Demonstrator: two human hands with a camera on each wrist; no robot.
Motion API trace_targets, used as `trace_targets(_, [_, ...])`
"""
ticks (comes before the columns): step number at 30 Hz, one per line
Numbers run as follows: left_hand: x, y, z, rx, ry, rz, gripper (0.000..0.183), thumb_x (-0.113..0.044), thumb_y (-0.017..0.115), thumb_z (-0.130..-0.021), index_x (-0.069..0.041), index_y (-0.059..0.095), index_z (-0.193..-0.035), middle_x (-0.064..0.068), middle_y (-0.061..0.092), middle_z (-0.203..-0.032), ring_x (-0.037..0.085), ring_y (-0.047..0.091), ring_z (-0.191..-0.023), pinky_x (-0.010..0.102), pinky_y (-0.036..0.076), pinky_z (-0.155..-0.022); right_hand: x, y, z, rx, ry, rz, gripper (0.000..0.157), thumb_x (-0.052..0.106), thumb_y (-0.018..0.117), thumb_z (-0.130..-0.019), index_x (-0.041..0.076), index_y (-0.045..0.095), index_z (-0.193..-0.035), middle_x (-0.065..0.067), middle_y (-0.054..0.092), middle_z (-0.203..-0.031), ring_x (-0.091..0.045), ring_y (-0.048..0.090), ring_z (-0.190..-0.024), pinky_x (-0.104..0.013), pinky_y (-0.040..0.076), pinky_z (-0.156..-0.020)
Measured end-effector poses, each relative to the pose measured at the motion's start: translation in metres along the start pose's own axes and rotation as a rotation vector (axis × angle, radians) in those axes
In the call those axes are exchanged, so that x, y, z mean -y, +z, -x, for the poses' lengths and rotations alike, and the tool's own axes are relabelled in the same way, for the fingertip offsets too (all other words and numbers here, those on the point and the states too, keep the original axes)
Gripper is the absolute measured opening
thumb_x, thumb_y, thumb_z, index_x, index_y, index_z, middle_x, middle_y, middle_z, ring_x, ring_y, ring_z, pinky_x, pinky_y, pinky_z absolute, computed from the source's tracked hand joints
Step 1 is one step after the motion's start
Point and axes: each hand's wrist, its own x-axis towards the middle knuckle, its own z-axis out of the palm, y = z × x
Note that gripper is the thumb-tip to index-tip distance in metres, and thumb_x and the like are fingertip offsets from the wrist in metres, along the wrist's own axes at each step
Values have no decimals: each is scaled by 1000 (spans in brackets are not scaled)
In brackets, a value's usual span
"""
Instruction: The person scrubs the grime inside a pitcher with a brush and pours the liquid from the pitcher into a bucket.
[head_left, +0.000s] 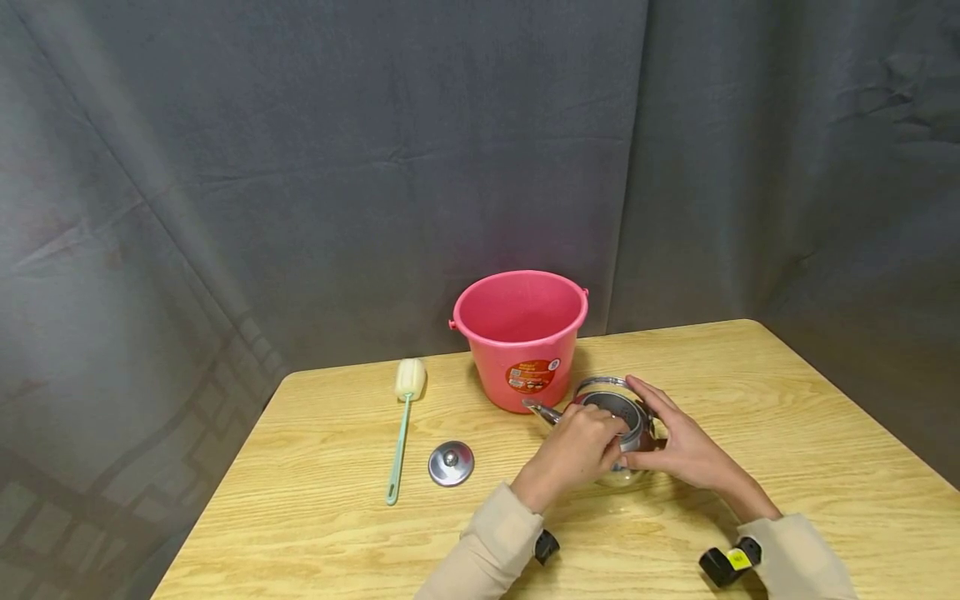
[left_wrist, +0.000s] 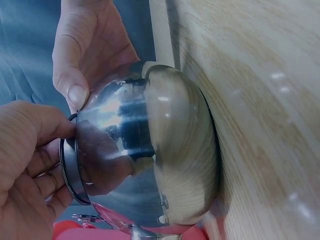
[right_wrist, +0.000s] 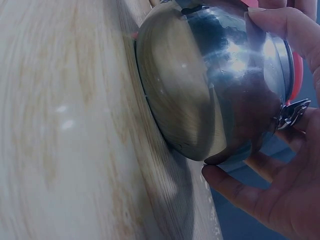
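Observation:
A shiny metal teapot [head_left: 619,478] stands on the table with its lid off, its spout [head_left: 543,412] pointing toward the bucket. A grey perforated strainer [head_left: 613,405] sits in its mouth. My left hand [head_left: 576,445] pinches the strainer's rim [left_wrist: 71,172], thumb outside and fingers reaching over into the opening. On the other side, my right hand [head_left: 688,452] holds the round body of the teapot [right_wrist: 215,85], thumb on the near side and fingers spread around the far side. The round metal lid [head_left: 451,463] lies knob up, left of the hands.
A pink bucket [head_left: 491,367] stands just behind the teapot. Left of the lid lies a sponge brush [head_left: 409,380] with a pale green handle [head_left: 400,450]. The wooden table [head_left: 330,533] ends at a grey curtain [head_left: 337,208] behind.

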Motion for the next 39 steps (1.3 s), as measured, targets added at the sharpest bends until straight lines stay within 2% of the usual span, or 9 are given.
trace_targets(9, [0,2,3,-48,6,-33,9,-18,72,-84,-17,71,-93,-9,68,-87,7,57,-82,20,44,-75,1,0,0,-5,-1,5,103,21,84,-75,20,20,-155,-22,19,-154,-49,30,-130,-61,47,-84])
trace_targets(15, [-1,3,2,-75,4,-54,10,-18,71,-85,-18,71,-95,-9,68,-89,7,57,-84,20,44,-78,2,0,-1,-24,-18,51,104,24,86,-74,19,21,-155,-22,23,-153,-45,32,-130,-64,41,-89])
trace_targets(21, [-1,1,2,-92,6,-46,11,-17,71,-85,-18,72,-96,-8,69,-91,8,58,-84,21,45,-78,2,0,-1,-28,-15,62,105,24,86,-73,17,20,-155,-23,23,-153,-47,30,-131,-69,34,-93])
trace_targets(27, [-1,0,2,-97,6,-34,14,-16,70,-86,-16,74,-99,-7,70,-95,9,58,-85,21,44,-79,0,1,-1,-28,-13,61,106,24,86,-73,17,20,-155,-23,23,-153,-48,30,-131,-70,33,-93])
trace_targets(39, [-1,-4,1,-95,-6,0,14,-15,69,-87,-15,74,-100,-6,70,-96,9,58,-87,21,44,-81,1,1,0,-15,-9,3,104,21,85,-74,17,20,-155,-24,19,-154,-47,28,-131,-58,47,-85])
